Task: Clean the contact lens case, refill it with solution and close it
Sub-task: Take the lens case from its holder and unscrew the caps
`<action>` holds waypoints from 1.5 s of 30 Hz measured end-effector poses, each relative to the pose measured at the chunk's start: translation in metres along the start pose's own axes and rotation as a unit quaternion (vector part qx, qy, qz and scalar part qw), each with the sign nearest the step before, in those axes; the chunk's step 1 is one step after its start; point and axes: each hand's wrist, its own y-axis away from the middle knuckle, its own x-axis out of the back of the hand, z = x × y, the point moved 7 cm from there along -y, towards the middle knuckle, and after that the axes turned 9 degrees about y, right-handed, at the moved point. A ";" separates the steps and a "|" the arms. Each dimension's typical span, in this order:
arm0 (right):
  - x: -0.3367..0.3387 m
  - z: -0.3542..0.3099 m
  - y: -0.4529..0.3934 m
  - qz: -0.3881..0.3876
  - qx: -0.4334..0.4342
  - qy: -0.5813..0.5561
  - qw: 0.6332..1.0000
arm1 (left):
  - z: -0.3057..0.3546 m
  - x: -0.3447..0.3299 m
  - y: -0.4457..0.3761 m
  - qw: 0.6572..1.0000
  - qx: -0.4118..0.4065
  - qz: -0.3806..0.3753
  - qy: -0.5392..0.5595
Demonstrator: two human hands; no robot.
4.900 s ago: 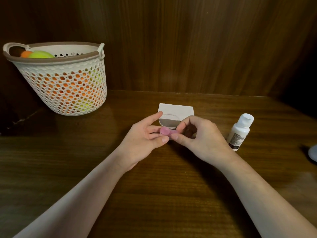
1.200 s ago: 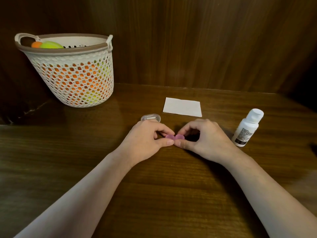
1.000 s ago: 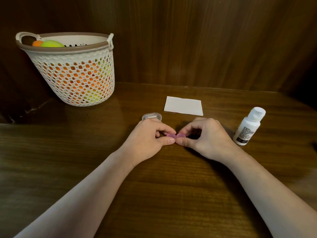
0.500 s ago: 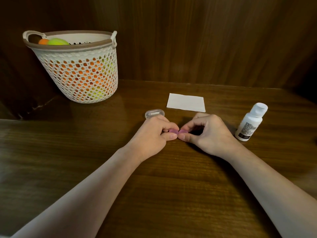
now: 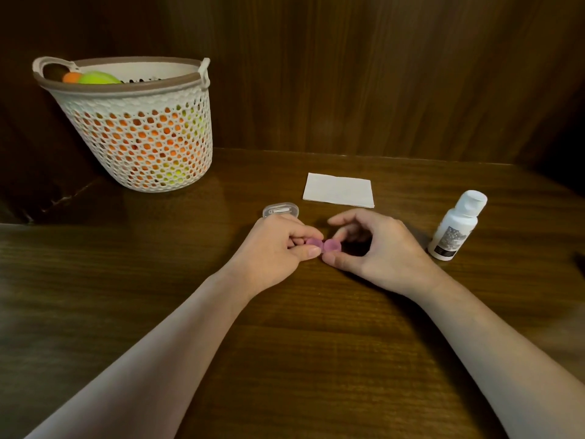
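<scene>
A small pink contact lens case (image 5: 323, 245) with two round caps lies on the wooden table between my hands. My left hand (image 5: 274, 250) pinches its left cap between thumb and fingers. My right hand (image 5: 376, 247) has its thumb against the right cap, with the curled fingers lifted just above it. A white solution bottle (image 5: 456, 225) with its cap on stands to the right of my right hand. A white folded tissue (image 5: 338, 190) lies flat behind the hands. A clear plastic lid (image 5: 280, 210) lies just beyond my left hand.
A white perforated basket (image 5: 139, 144) with a brown rim stands at the back left, holding orange and green balls. A dark wooden wall rises behind the table (image 5: 285, 343). A dark object (image 5: 581, 261) shows at the right edge.
Both hands lowered the pink case to the table and kept working at its caps. The clear lid, earlier behind the hands over the tissue, now lies on the table. My right fingers have lifted off the right cap.
</scene>
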 end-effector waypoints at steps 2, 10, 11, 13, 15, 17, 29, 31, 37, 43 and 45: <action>0.000 0.001 -0.002 0.020 -0.013 0.003 1.000 | 0.001 0.000 -0.001 1.000 -0.003 -0.002 -0.005; 0.000 0.003 -0.004 0.002 -0.017 -0.021 1.000 | 0.001 -0.002 -0.001 1.000 -0.001 0.003 0.020; 0.001 0.003 -0.004 -0.003 -0.013 -0.013 1.000 | 0.001 -0.002 -0.001 1.000 -0.001 0.004 0.023; 0.001 0.001 -0.003 0.001 -0.007 0.011 1.000 | 0.001 -0.001 0.000 1.000 -0.002 0.006 0.023; 0.002 0.001 -0.003 0.017 -0.016 0.016 1.000 | 0.002 -0.001 0.000 1.000 -0.006 0.004 0.015; 0.003 0.002 -0.004 0.026 -0.023 0.004 0.999 | 0.002 -0.001 0.000 1.000 -0.011 0.001 0.013; 0.000 0.002 -0.005 0.009 -0.019 0.019 1.000 | 0.001 -0.001 0.000 1.000 -0.011 0.003 0.017; 0.000 0.002 -0.007 0.014 -0.023 0.011 1.000 | 0.001 -0.001 0.000 1.000 -0.010 0.004 0.021; 0.001 0.004 -0.006 -0.015 -0.011 -0.002 1.000 | -0.001 -0.002 -0.001 1.000 -0.004 0.002 0.027; 0.000 0.003 -0.006 0.007 -0.012 0.015 1.000 | 0.000 -0.001 0.000 1.000 0.000 0.002 0.024; -0.001 0.003 -0.007 0.006 -0.010 0.007 1.000 | 0.000 -0.002 0.000 1.000 0.001 0.002 0.023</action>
